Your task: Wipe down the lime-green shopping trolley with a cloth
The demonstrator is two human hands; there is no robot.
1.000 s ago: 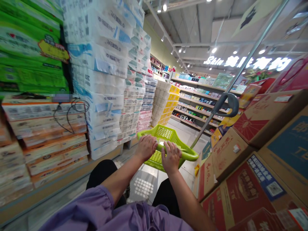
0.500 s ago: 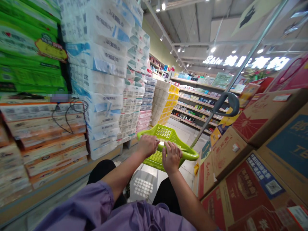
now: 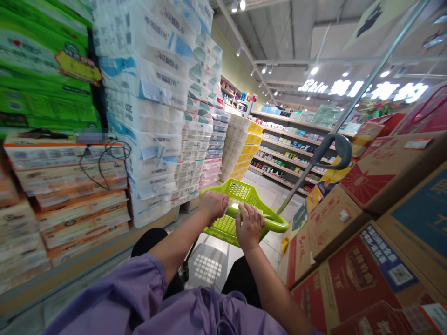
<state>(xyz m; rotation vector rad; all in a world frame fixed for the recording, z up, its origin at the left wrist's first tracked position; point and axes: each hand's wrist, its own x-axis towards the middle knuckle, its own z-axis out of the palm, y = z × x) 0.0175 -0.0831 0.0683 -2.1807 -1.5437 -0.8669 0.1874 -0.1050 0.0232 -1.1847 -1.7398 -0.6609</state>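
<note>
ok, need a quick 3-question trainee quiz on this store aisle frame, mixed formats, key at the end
1. True or false: both hands rest on the near rim of the green basket.
2. Multiple choice: what is stacked on the person's left side of the aisle? A) paper goods packs B) bottled drinks C) fresh fruit
3. Fill in: the cardboard cartons stand on the person's ____ side.

Key
1. True: the left hand and the right hand both lie on its rim.
2. A: the paper goods packs are piled high.
3. right
</note>
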